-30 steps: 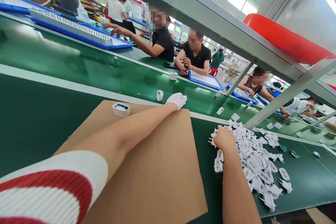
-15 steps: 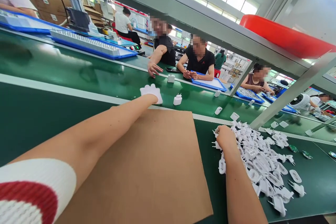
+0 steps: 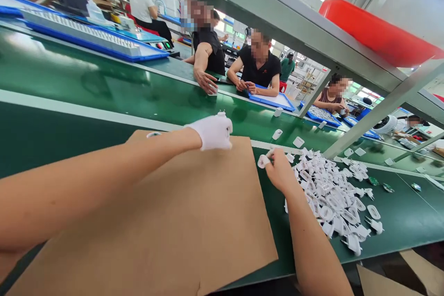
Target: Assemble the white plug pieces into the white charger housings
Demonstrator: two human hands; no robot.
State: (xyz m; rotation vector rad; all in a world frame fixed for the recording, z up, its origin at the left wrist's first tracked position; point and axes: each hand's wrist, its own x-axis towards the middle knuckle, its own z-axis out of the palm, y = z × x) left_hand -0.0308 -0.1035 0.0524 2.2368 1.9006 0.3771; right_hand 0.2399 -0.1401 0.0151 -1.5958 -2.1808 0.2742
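My left hand, in a white glove, is closed above the far edge of a brown cardboard sheet. Two small pins stick up over its knuckles, from a white charger mostly hidden in the grip. To the right of the cardboard, my bare right hand pinches a white plug cover between thumb and fingers. Beside that hand lies a heap of white plug covers, some with two pins showing. A rounded white piece shows behind my left forearm.
Across the green conveyor belt, a co-worker's hand touches a white charger. White pieces lie along the belt. A slanting metal post rises behind the heap, under a shelf with a red bin.
My left hand has closed on the charger and drawn back from the belt over the cardboard. My right hand has left the heap's edge, moving left with a plug cover. The co-worker's hand has reached a charger.
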